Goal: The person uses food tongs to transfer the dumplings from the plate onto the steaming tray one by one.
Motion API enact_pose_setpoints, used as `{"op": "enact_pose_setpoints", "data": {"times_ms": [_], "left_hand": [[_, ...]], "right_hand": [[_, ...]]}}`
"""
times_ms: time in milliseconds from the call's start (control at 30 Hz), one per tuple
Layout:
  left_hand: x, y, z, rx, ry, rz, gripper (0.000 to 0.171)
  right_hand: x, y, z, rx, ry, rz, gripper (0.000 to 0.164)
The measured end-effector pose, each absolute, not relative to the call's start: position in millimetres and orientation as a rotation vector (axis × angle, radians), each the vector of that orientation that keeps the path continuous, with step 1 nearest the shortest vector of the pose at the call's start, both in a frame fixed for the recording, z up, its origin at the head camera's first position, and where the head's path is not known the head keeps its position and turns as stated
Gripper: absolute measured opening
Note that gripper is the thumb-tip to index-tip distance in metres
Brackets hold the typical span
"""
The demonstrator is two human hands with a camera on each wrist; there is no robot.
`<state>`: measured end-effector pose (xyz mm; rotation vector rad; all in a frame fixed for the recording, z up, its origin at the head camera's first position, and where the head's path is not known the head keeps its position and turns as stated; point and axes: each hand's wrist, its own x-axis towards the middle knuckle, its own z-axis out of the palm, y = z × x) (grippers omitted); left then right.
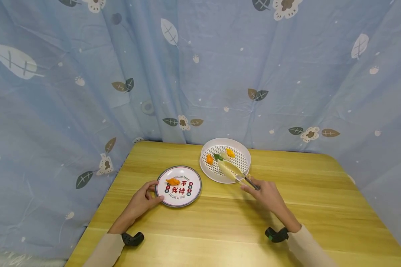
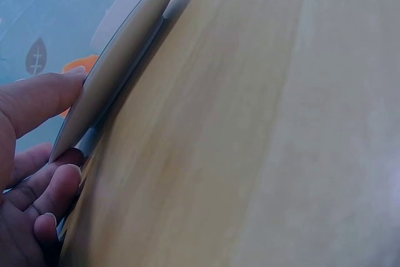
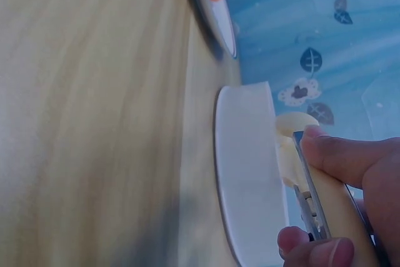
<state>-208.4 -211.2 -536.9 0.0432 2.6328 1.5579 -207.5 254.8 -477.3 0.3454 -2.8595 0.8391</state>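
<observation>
My left hand holds the near-left rim of a round white plate with red characters. In the left wrist view the thumb lies over the rim, and fingers are curled beneath. A small orange dumpling-like piece lies on the plate. With my right hand I grip tongs with cream-coloured ends. They reach over a white perforated steamer tray holding an orange piece, a green piece, a whitish piece and a yellow piece. Whether the tongs hold anything, I cannot tell.
Both dishes stand on a wooden table, the tray at the back edge and right of the plate. A blue leaf-patterned curtain hangs behind and along the sides. Black devices sit at both wrists.
</observation>
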Motion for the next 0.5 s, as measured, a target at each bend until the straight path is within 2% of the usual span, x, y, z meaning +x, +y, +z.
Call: {"op": "enact_pose_setpoints", "data": {"times_ms": [167, 400, 500], "left_hand": [[-208, -211, -536, 0.028, 2.633, 1.553, 0.068], [-209, -211, -536, 0.023, 2.625, 1.556, 0.069], [-209, -211, -536, 0.026, 2.621, 1.569, 0.068]], "right_hand": [[-215, 255, -475, 0.369, -2.861, 0.809, 0.063], [-226, 252, -467, 0.400, -2.929, 0.783, 0.065], [-233, 251, -464, 0.435, -2.927, 0.777, 0.059]]}}
